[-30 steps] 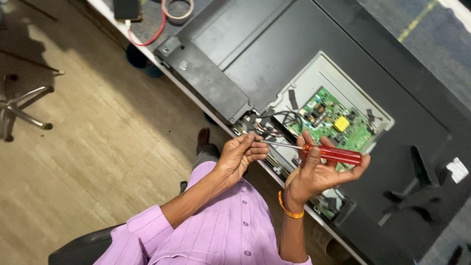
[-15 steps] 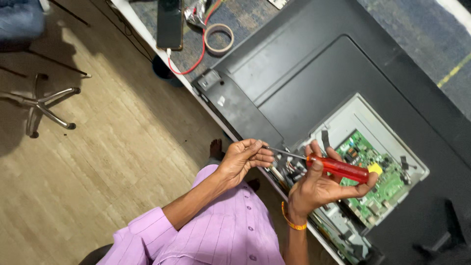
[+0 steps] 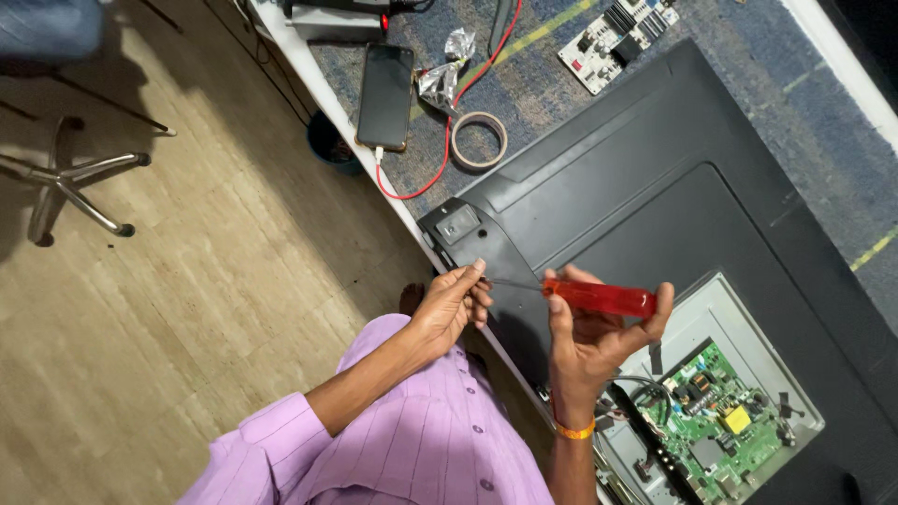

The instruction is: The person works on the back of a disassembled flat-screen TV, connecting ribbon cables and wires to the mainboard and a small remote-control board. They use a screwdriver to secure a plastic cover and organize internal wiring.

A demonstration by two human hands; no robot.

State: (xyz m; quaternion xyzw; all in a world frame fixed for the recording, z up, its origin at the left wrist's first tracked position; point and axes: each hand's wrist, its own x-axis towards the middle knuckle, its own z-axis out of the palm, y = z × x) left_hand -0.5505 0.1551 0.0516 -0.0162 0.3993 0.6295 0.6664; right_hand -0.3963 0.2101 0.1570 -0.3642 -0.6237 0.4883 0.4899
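Screwdriver (image 3: 599, 297): translucent red plastic handle, smooth and cylindrical, with a thin dark metal shaft running left from it. It is held level above the near edge of the television back (image 3: 673, 187).

Right hand (image 3: 594, 341): palm up under the handle, fingers (image 3: 662, 304) curled over the far end and thumb (image 3: 558, 313) pressed against the near end; closed around the handle. An orange band sits on that wrist.

Left hand (image 3: 454, 304): fingertips (image 3: 479, 271) pinched narrow around the tip of the shaft. Whether anything small sits between them cannot be told. The two hands are near each other, joined only by the tool.

Television back: matte black moulded plastic, wide and flat, lying face down on a worktop (image 3: 561, 103) covered in blue-grey woven cloth. A rectangular opening at its lower right shows a grey metal frame and a green circuit board (image 3: 716, 421) with a yellow part and dark cables.

Further up the worktop: a black phone (image 3: 385, 95) with a glossy screen, a red cable (image 3: 440, 168), a ring of beige tape (image 3: 479, 140), crumpled foil (image 3: 440, 79), and a small pale circuit board (image 3: 613, 37).

Sleeves are lilac cloth with fine stripes. Pale wood-plank floor (image 3: 168, 327) lies to the left.
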